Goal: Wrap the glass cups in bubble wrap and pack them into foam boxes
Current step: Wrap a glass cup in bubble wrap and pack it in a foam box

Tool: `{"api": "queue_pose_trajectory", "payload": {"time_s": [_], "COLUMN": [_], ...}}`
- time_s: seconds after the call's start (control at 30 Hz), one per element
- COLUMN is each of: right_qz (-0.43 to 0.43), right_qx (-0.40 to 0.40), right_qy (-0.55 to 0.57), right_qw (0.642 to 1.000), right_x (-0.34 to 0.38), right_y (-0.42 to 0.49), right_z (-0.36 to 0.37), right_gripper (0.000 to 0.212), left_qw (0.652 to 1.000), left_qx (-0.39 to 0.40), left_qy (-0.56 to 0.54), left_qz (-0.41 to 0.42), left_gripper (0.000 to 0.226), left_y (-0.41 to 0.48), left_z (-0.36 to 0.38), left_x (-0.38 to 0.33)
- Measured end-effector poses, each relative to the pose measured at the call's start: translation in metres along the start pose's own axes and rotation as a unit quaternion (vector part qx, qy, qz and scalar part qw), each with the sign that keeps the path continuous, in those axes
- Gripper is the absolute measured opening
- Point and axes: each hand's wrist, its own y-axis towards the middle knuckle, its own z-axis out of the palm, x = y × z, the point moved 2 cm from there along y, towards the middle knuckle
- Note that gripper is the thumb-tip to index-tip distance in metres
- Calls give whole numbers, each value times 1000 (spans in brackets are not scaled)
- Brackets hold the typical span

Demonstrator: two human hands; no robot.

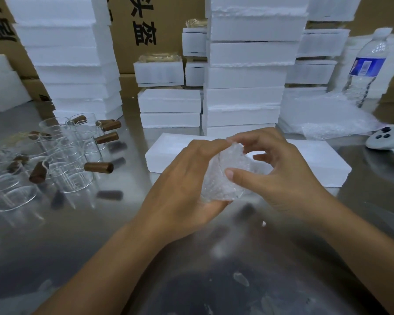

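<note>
Bubble wrap (pixel 234 159) — perhaps round a cup (pixel 216 189) — tight in left hand (pixel 187 178), right hand (pixel 275 178).

Two hands (pixel 183 178) (pixel 280 178), one bubble-wrapped cup (pixel 225 176), one water bottle (pixel 366 64), one controller (pixel 383 140); bare glass cups (pixel 73 171) and foam boxes (pixel 248 76) overlap, uncounted

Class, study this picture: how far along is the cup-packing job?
Done: stacked foam boxes stand behind, contents unseen. In hand: left hand and right hand grip one bubble-wrapped cup before a flat foam box. Remaining: boxing it, then the bare glass cups at the left.
</note>
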Motion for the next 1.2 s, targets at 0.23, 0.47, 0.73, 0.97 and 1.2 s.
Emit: {"api": "queue_pose_trajectory", "payload": {"time_s": [0.23, 0.47, 0.73, 0.97, 1.2], "right_qz": [31, 35, 36, 113, 155], "right_qx": [4, 26, -28, 22, 44], "right_qy": [0, 14, 82, 94, 191], "right_qw": [1000, 999, 996, 989, 968], "right_x": [-6, -11, -11, -22, -23], "right_y": [-2, 0, 11, 15, 18], "right_z": [6, 4, -15, -19, -23], "right_gripper": [35, 34, 34, 41, 33], "left_qw": [999, 998, 988, 965, 962], "left_qx": [15, 38, -67, -114, -97], "left_qy": [-10, 2, -91, -156, -177], "left_qz": [32, 41, -109, -175, -185], "left_gripper": [67, 56, 65, 64, 67], "left_y": [-1, 0, 0, 1, 9], "left_z": [0, 4, -3, -5, 4], "left_x": [-5, -9, -1, -6, -12]}}
